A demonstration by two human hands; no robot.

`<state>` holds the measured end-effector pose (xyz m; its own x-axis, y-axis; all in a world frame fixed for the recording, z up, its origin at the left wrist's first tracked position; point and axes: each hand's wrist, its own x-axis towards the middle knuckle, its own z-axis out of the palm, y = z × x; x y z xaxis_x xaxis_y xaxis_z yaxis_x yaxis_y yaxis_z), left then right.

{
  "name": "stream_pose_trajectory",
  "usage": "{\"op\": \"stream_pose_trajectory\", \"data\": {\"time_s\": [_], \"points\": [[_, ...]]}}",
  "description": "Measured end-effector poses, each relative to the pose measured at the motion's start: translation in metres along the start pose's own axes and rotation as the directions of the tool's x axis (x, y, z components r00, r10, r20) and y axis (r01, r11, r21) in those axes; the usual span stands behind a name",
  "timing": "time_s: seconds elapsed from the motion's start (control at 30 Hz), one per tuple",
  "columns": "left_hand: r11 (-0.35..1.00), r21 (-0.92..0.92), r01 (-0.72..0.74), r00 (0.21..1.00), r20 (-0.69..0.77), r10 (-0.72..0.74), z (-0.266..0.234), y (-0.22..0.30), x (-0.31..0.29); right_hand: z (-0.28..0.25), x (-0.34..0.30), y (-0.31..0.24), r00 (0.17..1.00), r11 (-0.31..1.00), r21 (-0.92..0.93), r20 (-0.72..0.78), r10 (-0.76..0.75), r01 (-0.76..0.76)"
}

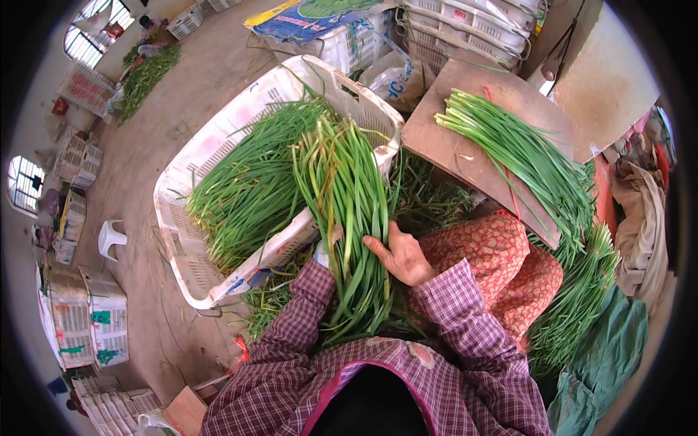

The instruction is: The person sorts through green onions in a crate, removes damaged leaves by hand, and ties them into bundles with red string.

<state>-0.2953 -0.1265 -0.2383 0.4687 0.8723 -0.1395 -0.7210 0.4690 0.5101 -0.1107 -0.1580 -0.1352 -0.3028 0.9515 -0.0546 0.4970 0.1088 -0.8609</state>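
A long, loose bunch of garlic chives [349, 189] lies between my hands, its paler stem ends over the rim of a white plastic crate [218, 294] and its leaves hanging toward my lap. My right hand [401, 256] grips the bunch from the right, thumb across the leaves. At the bunch's left side, most of my left hand [337, 233] is hidden under the stems; only a small part shows above a pale cuff, and it holds the bunch. More garlic chives [251, 182] fill the crate.
On the right, a brown board [465, 156] bears a neat chive bundle [520, 149] and a red tie [512, 192]. More chives [571, 312] lie beside my knee, near a green sheet [607, 356]. Crates are stacked behind [465, 33]. A white stool [110, 238] stands left.
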Motion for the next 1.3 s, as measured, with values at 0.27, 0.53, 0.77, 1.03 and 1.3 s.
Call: {"op": "stream_pose_trajectory", "data": {"time_s": [0.27,0.53,0.77,1.03,1.3], "points": [[0.994,-0.032,0.102,0.92,0.384,-0.082,0.032,0.006,0.015,0.033,0.003,0.037,0.961,0.963,0.015,0.059,-0.269,0.269],[0.955,0.289,0.073,0.956,0.251,-0.15,0.071,0.08,-0.011,-0.076,0.008,-0.05,0.937,0.893,-0.404,0.346,-0.053,0.2],[0.83,0.557,0.006,0.988,0.125,-0.091,0.095,0.113,-0.032,-0.11,0.061,-0.116,0.734,0.839,-0.23,-0.408,-0.543,0.493],[0.732,0.675,0.096,0.992,-0.005,-0.126,0.117,0.123,-0.053,-0.103,0.096,-0.092,0.683,0.766,-0.512,-0.398,-0.612,0.388],[0.718,0.684,0.131,0.988,-0.026,-0.155,0.081,0.139,-0.084,-0.194,0.086,-0.063,0.84,0.858,-0.513,-0.475,-0.262,-0.022]]}}
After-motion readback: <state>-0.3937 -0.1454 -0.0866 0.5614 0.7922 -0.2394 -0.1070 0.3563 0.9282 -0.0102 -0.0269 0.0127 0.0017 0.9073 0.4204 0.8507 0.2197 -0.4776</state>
